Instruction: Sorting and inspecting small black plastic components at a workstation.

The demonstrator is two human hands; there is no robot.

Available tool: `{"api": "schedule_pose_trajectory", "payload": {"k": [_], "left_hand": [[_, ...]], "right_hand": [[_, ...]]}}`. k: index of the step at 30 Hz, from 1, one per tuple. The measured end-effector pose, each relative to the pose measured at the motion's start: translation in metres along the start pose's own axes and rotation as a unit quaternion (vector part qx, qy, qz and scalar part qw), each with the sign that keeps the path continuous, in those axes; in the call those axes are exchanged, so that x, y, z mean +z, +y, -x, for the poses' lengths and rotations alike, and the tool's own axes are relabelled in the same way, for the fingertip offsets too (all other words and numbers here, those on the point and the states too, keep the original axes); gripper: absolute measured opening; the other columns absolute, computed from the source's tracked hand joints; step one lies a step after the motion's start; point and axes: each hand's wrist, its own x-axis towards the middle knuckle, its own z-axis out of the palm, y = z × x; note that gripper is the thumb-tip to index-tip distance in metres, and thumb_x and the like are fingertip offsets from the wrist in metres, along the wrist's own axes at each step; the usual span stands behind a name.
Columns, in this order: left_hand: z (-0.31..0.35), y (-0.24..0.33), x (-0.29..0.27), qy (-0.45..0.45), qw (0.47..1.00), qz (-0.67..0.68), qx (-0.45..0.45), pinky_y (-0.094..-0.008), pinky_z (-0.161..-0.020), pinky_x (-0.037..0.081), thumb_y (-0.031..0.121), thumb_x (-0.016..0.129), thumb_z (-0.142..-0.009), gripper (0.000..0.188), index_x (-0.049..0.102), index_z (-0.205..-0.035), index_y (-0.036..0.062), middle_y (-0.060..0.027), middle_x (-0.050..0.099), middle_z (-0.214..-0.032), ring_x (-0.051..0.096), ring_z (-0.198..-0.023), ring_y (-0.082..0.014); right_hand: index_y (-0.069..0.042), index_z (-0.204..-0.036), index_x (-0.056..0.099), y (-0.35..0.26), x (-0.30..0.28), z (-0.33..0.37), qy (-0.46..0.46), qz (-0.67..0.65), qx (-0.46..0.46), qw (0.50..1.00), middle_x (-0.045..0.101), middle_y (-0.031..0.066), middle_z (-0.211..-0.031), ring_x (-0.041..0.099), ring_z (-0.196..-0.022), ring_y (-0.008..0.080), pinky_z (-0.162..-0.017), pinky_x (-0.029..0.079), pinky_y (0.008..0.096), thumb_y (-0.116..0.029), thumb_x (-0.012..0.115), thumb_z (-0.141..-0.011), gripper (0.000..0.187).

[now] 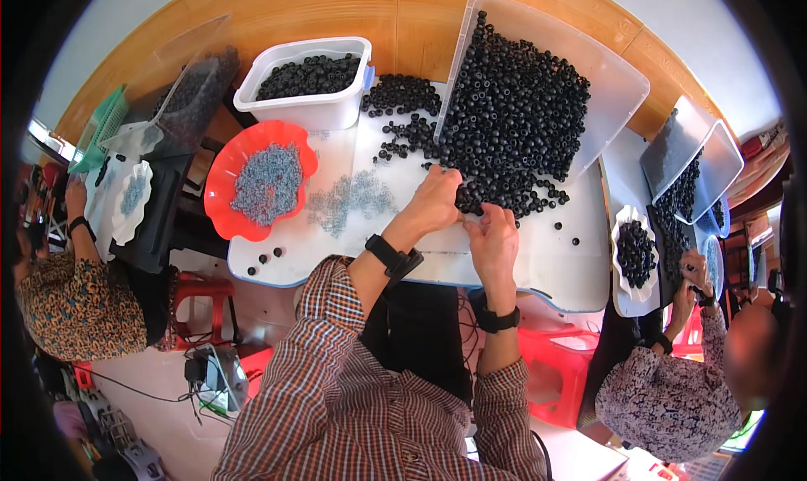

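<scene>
My left hand (435, 199) and my right hand (493, 235) are close together at the near edge of a pile of small black round parts (521, 187). Both hands have their fingers bent and pinched. Whatever is between the fingertips is too small or too covered to make out. The pile spills from a tipped clear plastic bin (618, 81) onto the white table (420, 258). To the left of my hands, small clear bluish pieces (349, 199) lie scattered. More of them fill a red scalloped dish (217, 187).
Behind the dish stands a white tub (307, 107) of black parts. Several loose black parts (265, 258) lie at the front left. People work at tables on both sides: a patterned sleeve (80, 300) left, another person's hand (695, 269) right. A red stool (555, 372) stands below.
</scene>
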Motion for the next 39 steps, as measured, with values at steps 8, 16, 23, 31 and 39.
{"api": "schedule_pose_trajectory", "payload": {"k": [8,16,23,31,39], "left_hand": [[0.005,0.018,0.013,-0.011,0.999,0.03,-0.022,-0.0392,-0.092,0.047,0.016,0.085,-0.064,0.065,0.055,-0.119,-0.0012,-0.0246,0.053,-0.114,0.053,-0.107,-0.0398],[0.011,0.02,0.02,0.004,0.998,0.067,-0.022,-0.0402,-0.094,0.046,0.018,0.084,-0.066,0.072,0.052,-0.126,-0.0042,-0.0269,0.053,-0.116,0.053,-0.109,-0.0394],[0.004,0.0,-0.006,0.088,0.995,-0.006,0.038,-0.0424,-0.082,0.051,0.014,0.077,-0.07,0.033,0.065,-0.095,-0.0037,-0.0253,0.063,-0.093,0.061,-0.09,-0.0403],[-0.009,-0.06,-0.067,0.248,0.967,0.028,-0.05,-0.0459,-0.08,0.052,0.004,0.066,-0.072,0.017,0.07,-0.089,-0.0001,-0.0241,0.066,-0.086,0.064,-0.082,-0.0399],[-0.023,-0.075,-0.082,0.157,0.973,-0.084,-0.146,-0.0458,-0.096,0.045,0.004,0.06,-0.078,0.036,0.067,-0.114,0.0069,-0.022,0.053,-0.124,0.049,-0.115,-0.0414]], "right_hand": [[-0.001,-0.112,0.062,0.005,-0.006,-0.003,0.031,0.012,-0.033,0.999,0.058,0.0166,-0.099,0.063,-0.083,0.0339,-0.07,0.052,0.0417,-0.001,0.065,-0.08,0.032],[0.003,-0.111,0.062,0.013,-0.006,0.004,0.097,-0.007,-0.075,0.992,0.059,0.017,-0.097,0.062,-0.068,0.0238,-0.062,0.051,0.0348,0.004,0.066,-0.078,0.033],[0.005,-0.11,0.061,0.006,-0.001,0.013,0.093,-0.043,-0.058,0.993,0.055,0.0147,-0.098,0.061,-0.069,0.0211,-0.062,0.051,0.0324,0.004,0.067,-0.077,0.033],[0.002,-0.112,0.059,0.014,0.0,0.018,0.087,-0.051,-0.066,0.993,0.054,0.0148,-0.102,0.06,-0.071,0.0221,-0.065,0.05,0.0337,0.001,0.066,-0.079,0.033],[0.001,-0.108,0.06,0.015,-0.001,0.016,0.07,-0.056,-0.064,0.994,0.054,0.0135,-0.101,0.059,-0.07,0.0215,-0.064,0.05,0.0335,0.001,0.068,-0.078,0.031]]}}
